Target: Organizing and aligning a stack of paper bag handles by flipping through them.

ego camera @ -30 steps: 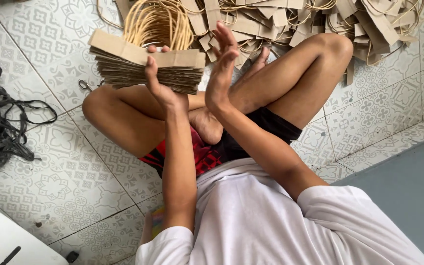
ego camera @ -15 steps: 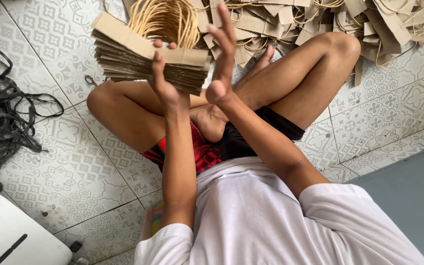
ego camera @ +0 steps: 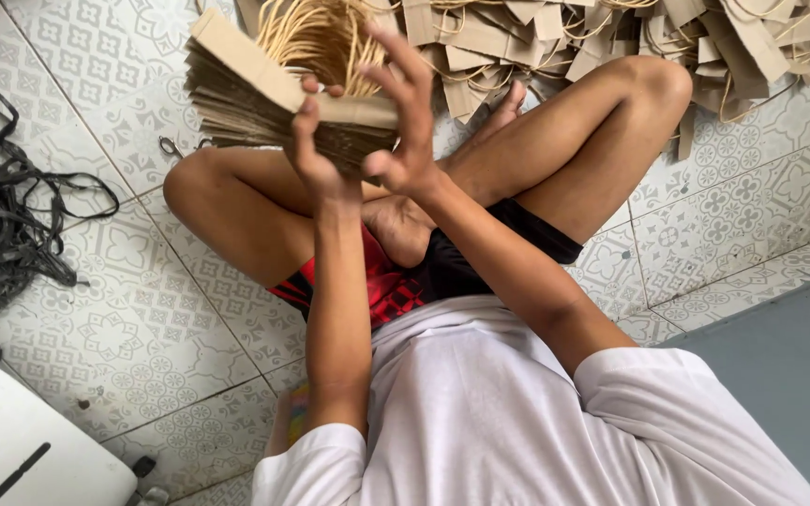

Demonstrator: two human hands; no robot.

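I sit cross-legged on a patterned tile floor. A thick stack of flattened brown paper bags (ego camera: 255, 98) is held up in front of my knees, tilted down to the left. My left hand (ego camera: 316, 155) grips its near edge from below, fingers curled over the top. At the stack's right end is my right hand (ego camera: 407, 122), thumb under it and fingers spread up over it. Tan cord handles (ego camera: 316, 37) stick out of the stack's far side.
A loose heap of brown paper bags with cord handles (ego camera: 611, 37) lies beyond my feet. A tangle of black straps (ego camera: 2, 220) is on the floor at the left. A white box (ego camera: 30, 450) is at the bottom left, a grey mat (ego camera: 789, 365) at the right.
The stack has come up off my legs toward the camera and tilted. Both hands rose with it, and my right hand closed in on its right end.
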